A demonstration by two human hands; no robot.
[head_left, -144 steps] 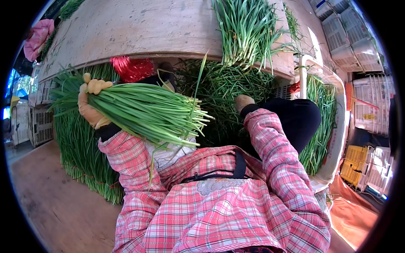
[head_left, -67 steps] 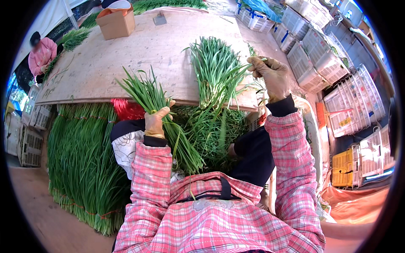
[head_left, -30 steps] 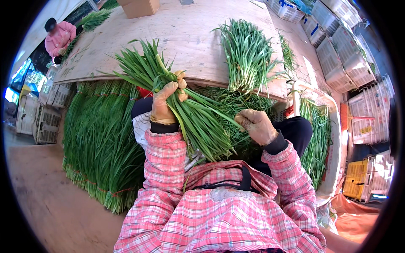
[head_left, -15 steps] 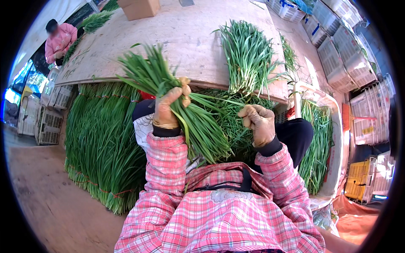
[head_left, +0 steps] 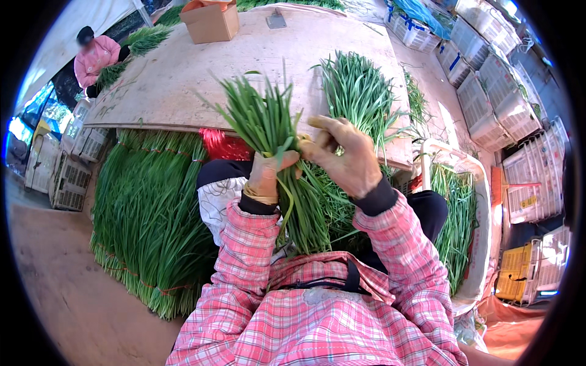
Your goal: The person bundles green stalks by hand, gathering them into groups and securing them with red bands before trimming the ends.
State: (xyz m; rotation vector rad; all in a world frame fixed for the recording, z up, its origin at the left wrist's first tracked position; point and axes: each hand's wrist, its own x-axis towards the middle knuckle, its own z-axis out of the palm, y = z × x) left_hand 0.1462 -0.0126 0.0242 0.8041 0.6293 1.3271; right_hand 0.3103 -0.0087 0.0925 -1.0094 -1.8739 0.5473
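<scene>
My left hand (head_left: 268,174) is closed around the middle of a bunch of long, flat green leaves, which look like garlic chives (head_left: 259,119). The bunch tilts, with one end over the table edge and the other hanging toward my lap. My right hand (head_left: 351,155) is at the bunch's right side, beside the left fingertips. Its thumb and forefinger reach out apart, and I see nothing held between them. Its other fingers are partly hidden. Below the bunch, a loose heap of chives (head_left: 336,201) lies by my knees.
A wooden table (head_left: 281,73) bears a chive pile (head_left: 357,85) and a cardboard box (head_left: 210,24). Tied chive bundles (head_left: 152,219) stand at left, a white tub (head_left: 485,226) of chives at right. Crates (head_left: 500,91) are stacked beyond. A person in pink (head_left: 94,58) sits far left.
My right hand has moved left from pinching a leaf apart from the bunch to the bunch's side. My left hand has shifted right and turned the bunch more upright.
</scene>
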